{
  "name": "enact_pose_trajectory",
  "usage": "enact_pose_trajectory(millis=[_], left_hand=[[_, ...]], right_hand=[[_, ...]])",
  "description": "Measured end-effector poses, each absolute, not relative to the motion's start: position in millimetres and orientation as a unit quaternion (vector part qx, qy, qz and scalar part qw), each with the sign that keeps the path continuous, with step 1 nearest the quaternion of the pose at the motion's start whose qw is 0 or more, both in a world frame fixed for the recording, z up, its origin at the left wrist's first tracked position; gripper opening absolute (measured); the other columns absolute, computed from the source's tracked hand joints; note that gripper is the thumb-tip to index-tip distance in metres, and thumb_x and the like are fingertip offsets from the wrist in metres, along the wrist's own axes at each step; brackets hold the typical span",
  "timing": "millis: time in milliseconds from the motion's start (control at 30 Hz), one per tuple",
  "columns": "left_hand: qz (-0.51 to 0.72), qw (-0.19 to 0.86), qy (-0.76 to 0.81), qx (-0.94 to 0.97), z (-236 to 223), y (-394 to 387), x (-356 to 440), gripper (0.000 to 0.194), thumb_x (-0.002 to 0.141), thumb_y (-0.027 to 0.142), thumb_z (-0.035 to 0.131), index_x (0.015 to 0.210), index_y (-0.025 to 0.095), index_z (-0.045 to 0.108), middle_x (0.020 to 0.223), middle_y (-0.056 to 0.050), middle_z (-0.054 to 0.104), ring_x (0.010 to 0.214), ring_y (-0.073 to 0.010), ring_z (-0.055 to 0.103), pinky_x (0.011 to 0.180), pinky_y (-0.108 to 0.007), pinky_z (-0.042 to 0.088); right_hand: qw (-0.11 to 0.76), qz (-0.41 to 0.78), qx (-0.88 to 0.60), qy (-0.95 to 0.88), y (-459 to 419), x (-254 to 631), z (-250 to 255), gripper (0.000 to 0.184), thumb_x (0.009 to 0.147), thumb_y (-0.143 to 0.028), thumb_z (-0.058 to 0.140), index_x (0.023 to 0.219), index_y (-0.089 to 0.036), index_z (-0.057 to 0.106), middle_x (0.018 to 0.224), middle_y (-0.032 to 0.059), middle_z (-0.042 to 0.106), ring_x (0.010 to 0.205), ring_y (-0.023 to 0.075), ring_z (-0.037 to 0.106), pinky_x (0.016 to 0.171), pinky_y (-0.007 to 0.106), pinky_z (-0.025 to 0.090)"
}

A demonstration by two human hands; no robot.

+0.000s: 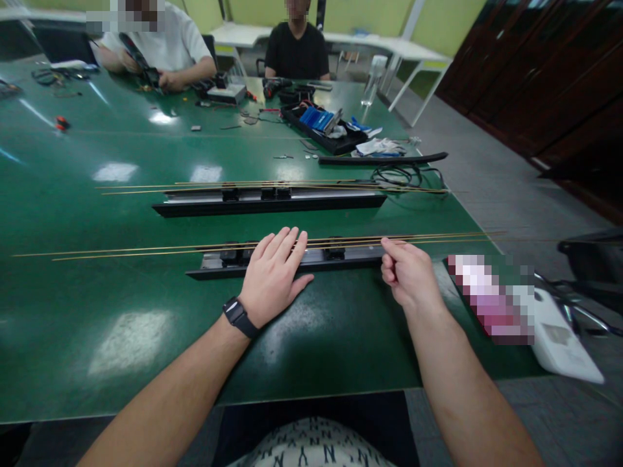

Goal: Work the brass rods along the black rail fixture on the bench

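Observation:
My left hand [272,279] lies flat with its fingers stretched across a long black rail [217,274] and the thin golden rods [121,251] running along it. Small black blocks [335,249] sit in the rail's silvery channel, partly covered by that hand. At the rail's right end my right hand [411,269] is closed, thumb and forefinger pinched at the line of a golden rod; the exact grip is too small to make out clearly. The rods stick out past both rail ends. Farther back lies a second black rail [272,207], also with rods along it.
Beyond the rails are a coiled black cable [402,175], a black strip [384,159], and a black tray [335,139] with a blue item. A clear bottle [374,81] stands at the far edge. A white object [567,344] lies right. Two people sit opposite.

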State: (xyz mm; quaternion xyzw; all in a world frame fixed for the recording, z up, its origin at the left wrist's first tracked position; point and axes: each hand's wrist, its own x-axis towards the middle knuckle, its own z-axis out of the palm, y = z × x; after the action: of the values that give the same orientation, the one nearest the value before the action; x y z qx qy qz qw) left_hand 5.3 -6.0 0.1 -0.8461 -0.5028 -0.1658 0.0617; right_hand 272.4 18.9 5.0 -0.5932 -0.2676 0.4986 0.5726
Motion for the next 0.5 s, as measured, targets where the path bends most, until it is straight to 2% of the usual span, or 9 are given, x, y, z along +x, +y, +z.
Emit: enact_pose_trajectory(millis=[233,500], left_hand=[[-0.182,0.058,-0.498,-0.846,-1.4,-5.6,4.9,0.072,0.098,0.047,0.060,0.159,0.016,0.042,0.163,-0.016,0.045,0.153,-0.0331,0.039,0.126,-0.051,0.029],[-0.167,0.067,-0.497,-0.849,0.3,-6.3,4.2,0.072,0.098,0.048,0.061,0.158,0.014,0.043,0.163,-0.017,0.045,0.152,-0.0331,0.040,0.126,-0.050,0.030]], right_hand=[[0.581,0.490,-0.594,-0.263,20.8,278.2,1.6,0.034,0.073,-0.032,0.087,0.077,-0.020,0.056,0.046,-0.0067,0.051,0.030,0.0060,0.038,0.027,0.015,0.021],[0.585,0.489,-0.596,-0.254,21.5,278.3,4.3,0.032,0.074,-0.029,0.085,0.074,-0.020,0.055,0.045,-0.0069,0.050,0.029,0.0057,0.037,0.027,0.015,0.020]])
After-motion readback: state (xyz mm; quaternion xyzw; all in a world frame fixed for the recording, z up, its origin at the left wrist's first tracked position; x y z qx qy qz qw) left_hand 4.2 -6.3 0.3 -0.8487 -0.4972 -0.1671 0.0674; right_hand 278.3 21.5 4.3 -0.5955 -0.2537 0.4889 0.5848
